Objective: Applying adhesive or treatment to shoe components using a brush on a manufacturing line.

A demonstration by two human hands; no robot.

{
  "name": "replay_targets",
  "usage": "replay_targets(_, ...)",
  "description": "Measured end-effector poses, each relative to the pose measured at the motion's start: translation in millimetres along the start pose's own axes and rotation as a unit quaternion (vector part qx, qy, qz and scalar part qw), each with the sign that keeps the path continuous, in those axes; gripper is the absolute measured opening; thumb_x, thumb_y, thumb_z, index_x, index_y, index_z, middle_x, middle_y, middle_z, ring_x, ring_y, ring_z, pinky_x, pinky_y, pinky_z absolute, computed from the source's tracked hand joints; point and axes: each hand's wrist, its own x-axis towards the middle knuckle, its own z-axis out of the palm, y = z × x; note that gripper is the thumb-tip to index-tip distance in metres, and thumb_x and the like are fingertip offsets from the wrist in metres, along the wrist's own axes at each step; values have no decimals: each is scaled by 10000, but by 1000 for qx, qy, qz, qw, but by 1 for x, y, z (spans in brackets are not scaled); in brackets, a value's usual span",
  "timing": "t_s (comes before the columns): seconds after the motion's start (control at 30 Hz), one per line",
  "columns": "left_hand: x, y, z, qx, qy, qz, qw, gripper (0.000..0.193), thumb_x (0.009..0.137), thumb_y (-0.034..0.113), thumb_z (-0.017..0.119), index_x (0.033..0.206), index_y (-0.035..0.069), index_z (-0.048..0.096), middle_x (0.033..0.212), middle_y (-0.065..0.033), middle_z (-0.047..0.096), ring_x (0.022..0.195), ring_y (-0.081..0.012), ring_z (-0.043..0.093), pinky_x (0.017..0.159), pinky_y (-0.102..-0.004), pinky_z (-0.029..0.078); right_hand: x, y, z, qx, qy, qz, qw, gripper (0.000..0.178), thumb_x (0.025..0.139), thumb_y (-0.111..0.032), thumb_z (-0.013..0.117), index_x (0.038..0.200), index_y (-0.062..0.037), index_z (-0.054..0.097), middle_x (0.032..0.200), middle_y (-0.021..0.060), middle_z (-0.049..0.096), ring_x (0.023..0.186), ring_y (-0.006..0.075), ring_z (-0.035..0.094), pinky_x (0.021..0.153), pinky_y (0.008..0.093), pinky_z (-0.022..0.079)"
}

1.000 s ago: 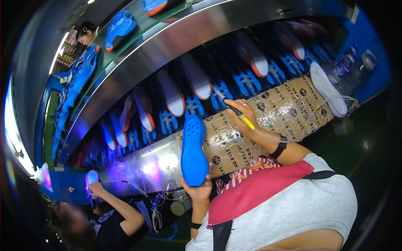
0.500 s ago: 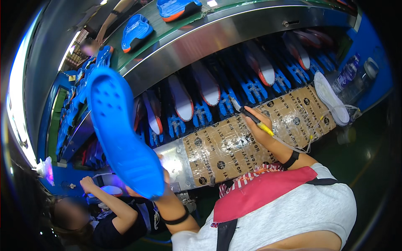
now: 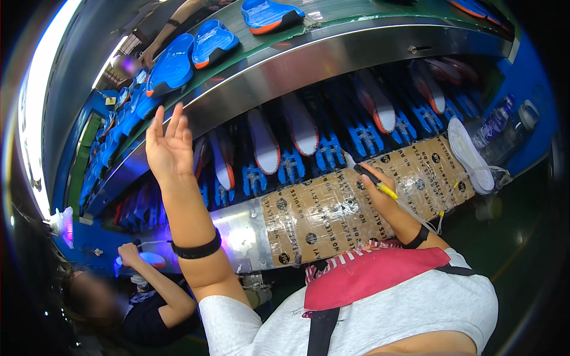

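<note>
My left hand point(image 3: 170, 147) is raised and open, palm up with fingers spread, and holds nothing. Just beyond its fingertips lies a blue shoe sole with an orange tip point(image 3: 172, 64) on the green upper belt point(image 3: 332, 21). In my right hand point(image 3: 380, 191) is a brush point(image 3: 369, 174) with a black and yellow handle, a pale tip and a thin tube trailing from its end. The hand hovers over the cardboard-covered ledge point(image 3: 332, 216), with the brush tip toward the row of shoes below the belt.
White-bottomed shoes point(image 3: 306, 139) sit between blue holders point(image 3: 329, 153) under the steel edge. More blue soles point(image 3: 270, 16) lie on the belt. At the right are a white insole-shaped piece point(image 3: 469, 155) and bottles point(image 3: 494, 124). A co-worker's arm point(image 3: 157, 282) is at the lower left.
My left hand has let go of the blue sole, which now lies on the upper belt, and the hand is stretched out empty. My right hand keeps the brush, slightly lower.
</note>
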Motion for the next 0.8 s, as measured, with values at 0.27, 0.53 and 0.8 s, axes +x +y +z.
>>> replay_targets(0.27, 59, 27, -41, 703, 15, 400, 588, 406, 818, 158, 609, 1200, 30, 561, 1286, -238, 468, 1145, -354, 499, 969, -385, 393, 1, 15, 2, -18, -20, -24, 999, 332, 869, -139, 595, 1163, 14, 577, 937, 121, 667, 832, 140, 618, 753, 263, 468)
replay_targets(0.53, 105, 50, -32, 827, -98, 372, 411, 238, 780, 276, 658, 926, 90, 682, 871, -138, 596, 840, -325, 593, 683, -431, 456, 4, 15, -2, 3, -41, 57, 998, 319, 853, -106, 605, 1152, 3, 594, 1007, 120, 656, 877, 135, 619, 777, 252, 469)
replay_targets(0.8, 133, 70, -72, 875, -17, 296, 382, 311, 821, 350, 609, 1126, 300, 645, 948, -140, 595, 928, -316, 593, 752, -438, 471, 8, 17, -8, 14, -21, 34, 999, 353, 869, -160, 596, 1162, 35, 567, 867, 104, 667, 779, 126, 614, 730, 254, 469)
